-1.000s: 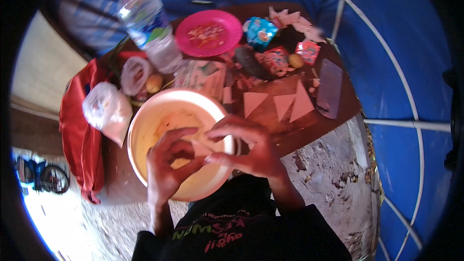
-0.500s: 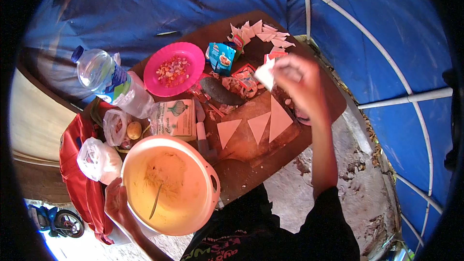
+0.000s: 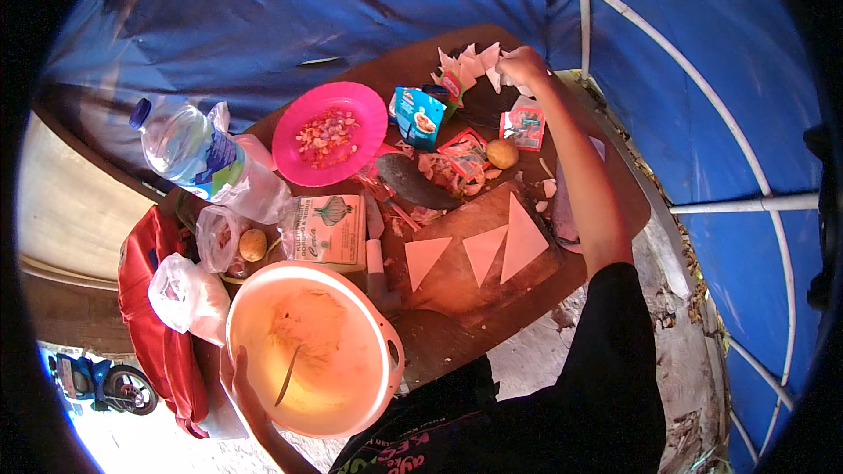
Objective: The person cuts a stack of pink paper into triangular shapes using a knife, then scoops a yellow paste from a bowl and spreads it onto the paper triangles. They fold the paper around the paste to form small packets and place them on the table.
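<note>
Your right hand (image 3: 524, 63) pinching one white pastry triangle (image 3: 507, 79), left hand (image 3: 239, 384) gripping one round orange plastic bowl (image 3: 386, 373), three pale triangles on the wooden board (image 3: 465, 285).

glossy plastic bowl (image 3: 360, 298), smooth pink plastic plate (image 3: 294, 136), matt wooden board (image 3: 457, 285).

left hand (image 3: 239, 384): mostly hidden under the rim of the pale bowl (image 3: 309, 349); grip unclear
right hand (image 3: 520, 64): fingers buried among the white wrappers (image 3: 474, 63); hold unclear
pink plate (image 3: 329, 133): chopped bits too small to identify
scooter (image 3: 98, 381): cut off by the dark fisheye rim
</note>
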Available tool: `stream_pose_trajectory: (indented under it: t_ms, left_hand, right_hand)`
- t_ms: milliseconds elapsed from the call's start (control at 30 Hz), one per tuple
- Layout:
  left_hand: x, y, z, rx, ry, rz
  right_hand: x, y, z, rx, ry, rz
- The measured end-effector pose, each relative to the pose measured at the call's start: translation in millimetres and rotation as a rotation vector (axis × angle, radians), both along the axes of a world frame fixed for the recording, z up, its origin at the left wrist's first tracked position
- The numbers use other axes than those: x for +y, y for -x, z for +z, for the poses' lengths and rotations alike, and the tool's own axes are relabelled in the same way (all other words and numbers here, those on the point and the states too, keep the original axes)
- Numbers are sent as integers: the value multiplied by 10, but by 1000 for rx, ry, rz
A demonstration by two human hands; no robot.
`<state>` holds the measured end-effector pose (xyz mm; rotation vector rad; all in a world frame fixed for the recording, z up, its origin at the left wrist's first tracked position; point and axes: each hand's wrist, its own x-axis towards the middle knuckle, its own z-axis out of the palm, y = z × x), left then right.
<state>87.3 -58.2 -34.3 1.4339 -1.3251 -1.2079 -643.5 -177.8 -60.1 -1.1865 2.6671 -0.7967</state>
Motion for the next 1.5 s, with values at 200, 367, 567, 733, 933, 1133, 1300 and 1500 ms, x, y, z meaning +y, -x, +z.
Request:
stream_pose_trajectory:
  t_ms: [200,367,567,733,933,1133,1300,1500]
  left_hand:
    - [2,17,-7,-2,22,18]
    - [22,-16,-6,-49,0,62]
    - [102,96,-88,53,3,201]
    - [104,102,-33,-6,32,164]
    - [167,137,-59,87,243,340]
    - [196,19,20,-7,355,318]
    - [176,9,-8,-5,345,245]
    - [205,57,38,-201,466,176]
  right_hand:
    - [-110,-8,-66,243,19,11]
    - [122,-712,322,337,225,1]
    - [1286,-2427,617,-393,116,711]
    - [1599,-3115,269,-108,-120,609]
    - [1464,-2988,149,-355,-294,669]
    - [1505,-3089,416,-197,-293,549]
    - [1650,-3230,90,-198,-242,581]
    - [1671,-3261,204,-215,-318,551]
